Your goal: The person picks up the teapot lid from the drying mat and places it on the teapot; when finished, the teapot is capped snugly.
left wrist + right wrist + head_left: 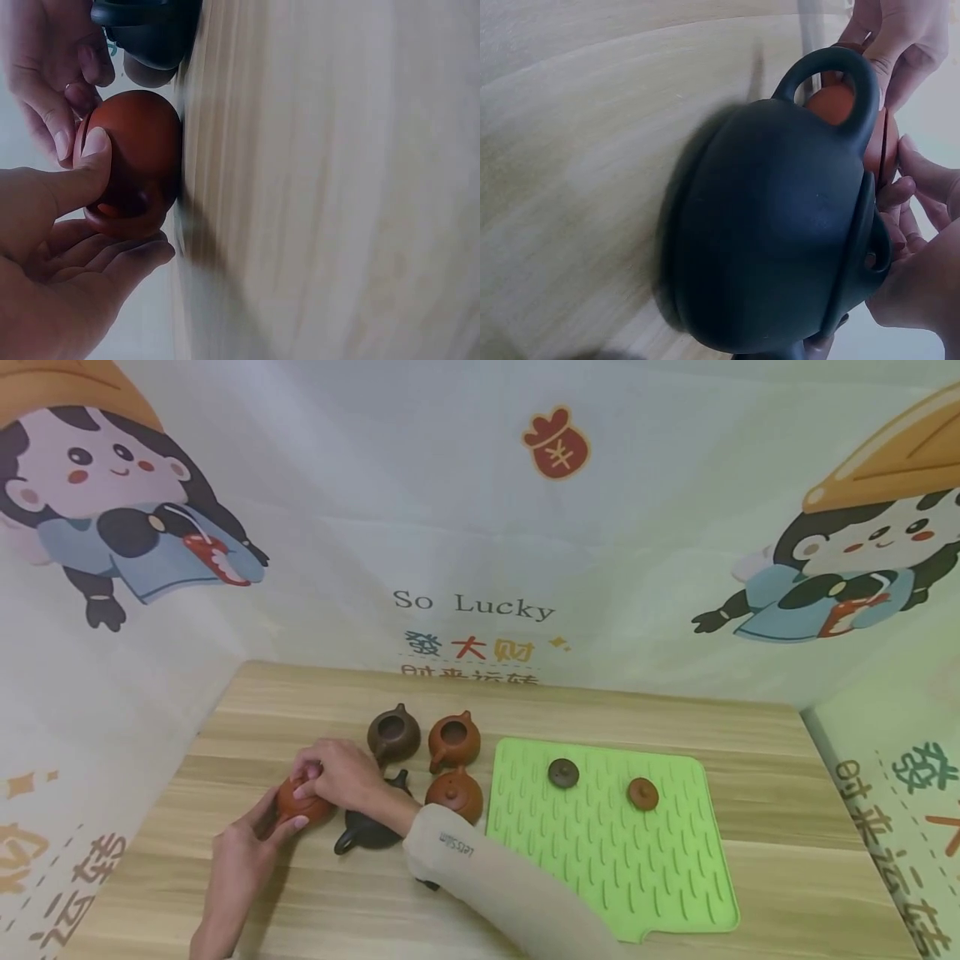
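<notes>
At the left of the table, my left hand point(243, 856) holds a reddish-brown clay teapot point(318, 812), thumb on its side and fingers around by the handle. My right hand point(345, 772) reaches across from the right and pinches the lid point(891, 146) at the top of this teapot; the knob is hidden by the fingers. In the left wrist view the teapot point(142, 135) stands upright on the wood, the lid edge lying along its rim. Right beside it, under my right wrist, is a dark green-black teapot point(772, 225) with its lid on.
Behind the dark teapot stand a lidless dark brown teapot point(395, 743) and a lidless reddish teapot point(457, 742). Another reddish teapot point(459, 793) wears its lid. A green mat point(600, 843) carries a dark lid point(563, 772) and a reddish-brown lid point(642, 793).
</notes>
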The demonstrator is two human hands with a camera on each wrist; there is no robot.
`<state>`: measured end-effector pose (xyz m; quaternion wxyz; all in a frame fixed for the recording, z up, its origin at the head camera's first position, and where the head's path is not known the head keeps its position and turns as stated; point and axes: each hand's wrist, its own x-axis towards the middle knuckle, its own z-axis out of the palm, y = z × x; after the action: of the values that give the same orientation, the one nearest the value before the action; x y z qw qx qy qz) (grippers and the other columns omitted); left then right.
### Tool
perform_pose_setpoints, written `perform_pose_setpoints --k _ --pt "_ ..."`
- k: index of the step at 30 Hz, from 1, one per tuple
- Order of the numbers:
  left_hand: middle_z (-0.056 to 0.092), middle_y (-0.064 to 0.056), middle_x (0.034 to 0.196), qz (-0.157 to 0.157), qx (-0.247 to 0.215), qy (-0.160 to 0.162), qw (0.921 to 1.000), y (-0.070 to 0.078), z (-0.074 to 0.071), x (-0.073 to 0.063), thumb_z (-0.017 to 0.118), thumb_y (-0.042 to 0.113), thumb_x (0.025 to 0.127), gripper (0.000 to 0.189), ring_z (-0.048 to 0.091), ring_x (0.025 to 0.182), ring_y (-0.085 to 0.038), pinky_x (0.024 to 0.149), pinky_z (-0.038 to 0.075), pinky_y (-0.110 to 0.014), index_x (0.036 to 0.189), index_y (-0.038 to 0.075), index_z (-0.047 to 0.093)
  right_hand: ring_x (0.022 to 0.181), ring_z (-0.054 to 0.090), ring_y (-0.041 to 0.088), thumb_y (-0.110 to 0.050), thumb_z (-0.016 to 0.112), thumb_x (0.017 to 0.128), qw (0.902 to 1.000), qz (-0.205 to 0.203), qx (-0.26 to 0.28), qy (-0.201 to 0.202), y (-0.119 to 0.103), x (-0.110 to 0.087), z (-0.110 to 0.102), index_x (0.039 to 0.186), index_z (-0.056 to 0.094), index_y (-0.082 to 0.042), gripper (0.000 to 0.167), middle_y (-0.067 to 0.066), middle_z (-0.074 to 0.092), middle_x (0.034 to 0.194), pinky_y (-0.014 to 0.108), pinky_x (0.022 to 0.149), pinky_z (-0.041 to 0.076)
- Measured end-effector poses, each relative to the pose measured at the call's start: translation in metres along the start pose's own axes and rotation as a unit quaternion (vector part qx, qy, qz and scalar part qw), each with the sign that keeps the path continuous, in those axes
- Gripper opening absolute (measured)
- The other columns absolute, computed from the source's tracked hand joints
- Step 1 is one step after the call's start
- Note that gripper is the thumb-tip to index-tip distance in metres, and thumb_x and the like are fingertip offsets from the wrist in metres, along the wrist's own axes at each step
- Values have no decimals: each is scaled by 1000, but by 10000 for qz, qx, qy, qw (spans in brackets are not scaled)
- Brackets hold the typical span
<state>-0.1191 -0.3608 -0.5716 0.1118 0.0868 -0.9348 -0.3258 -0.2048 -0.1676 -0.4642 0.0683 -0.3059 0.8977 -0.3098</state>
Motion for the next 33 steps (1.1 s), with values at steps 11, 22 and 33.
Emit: perform_pose_setpoints --k 11,22,33 --pt "68 -26 140 145 36 51 9999 -20 7 5 89 41 95 75 64 129 -57 98 55 -69 152 -1 62 81 51 -4 -26 89 95 9996 245 -90 47 -5 -6 2 106 84 -29 13 -16 61 88 12 67 37" --pt "66 -28 142 6 23 156 9999 -19 8 9 87 44 95 78 61 131 -59 102 52 -71 154 1 60 99 60 1 -38 83 101 9998 158 119 -81 -7 -34 -37 139 73 -24 42 -8 66 115 17 75 44" --pt "65 -43 130 535 -233 850 9947 99 -38 -21 86 17 97 71 68 117 -62 93 57 -70 154 -11 54 95 72 25 -8 74 103 9750 680 1237 1716 114 -201 -167 123 74 4 23 16 76 111 26 84 60"
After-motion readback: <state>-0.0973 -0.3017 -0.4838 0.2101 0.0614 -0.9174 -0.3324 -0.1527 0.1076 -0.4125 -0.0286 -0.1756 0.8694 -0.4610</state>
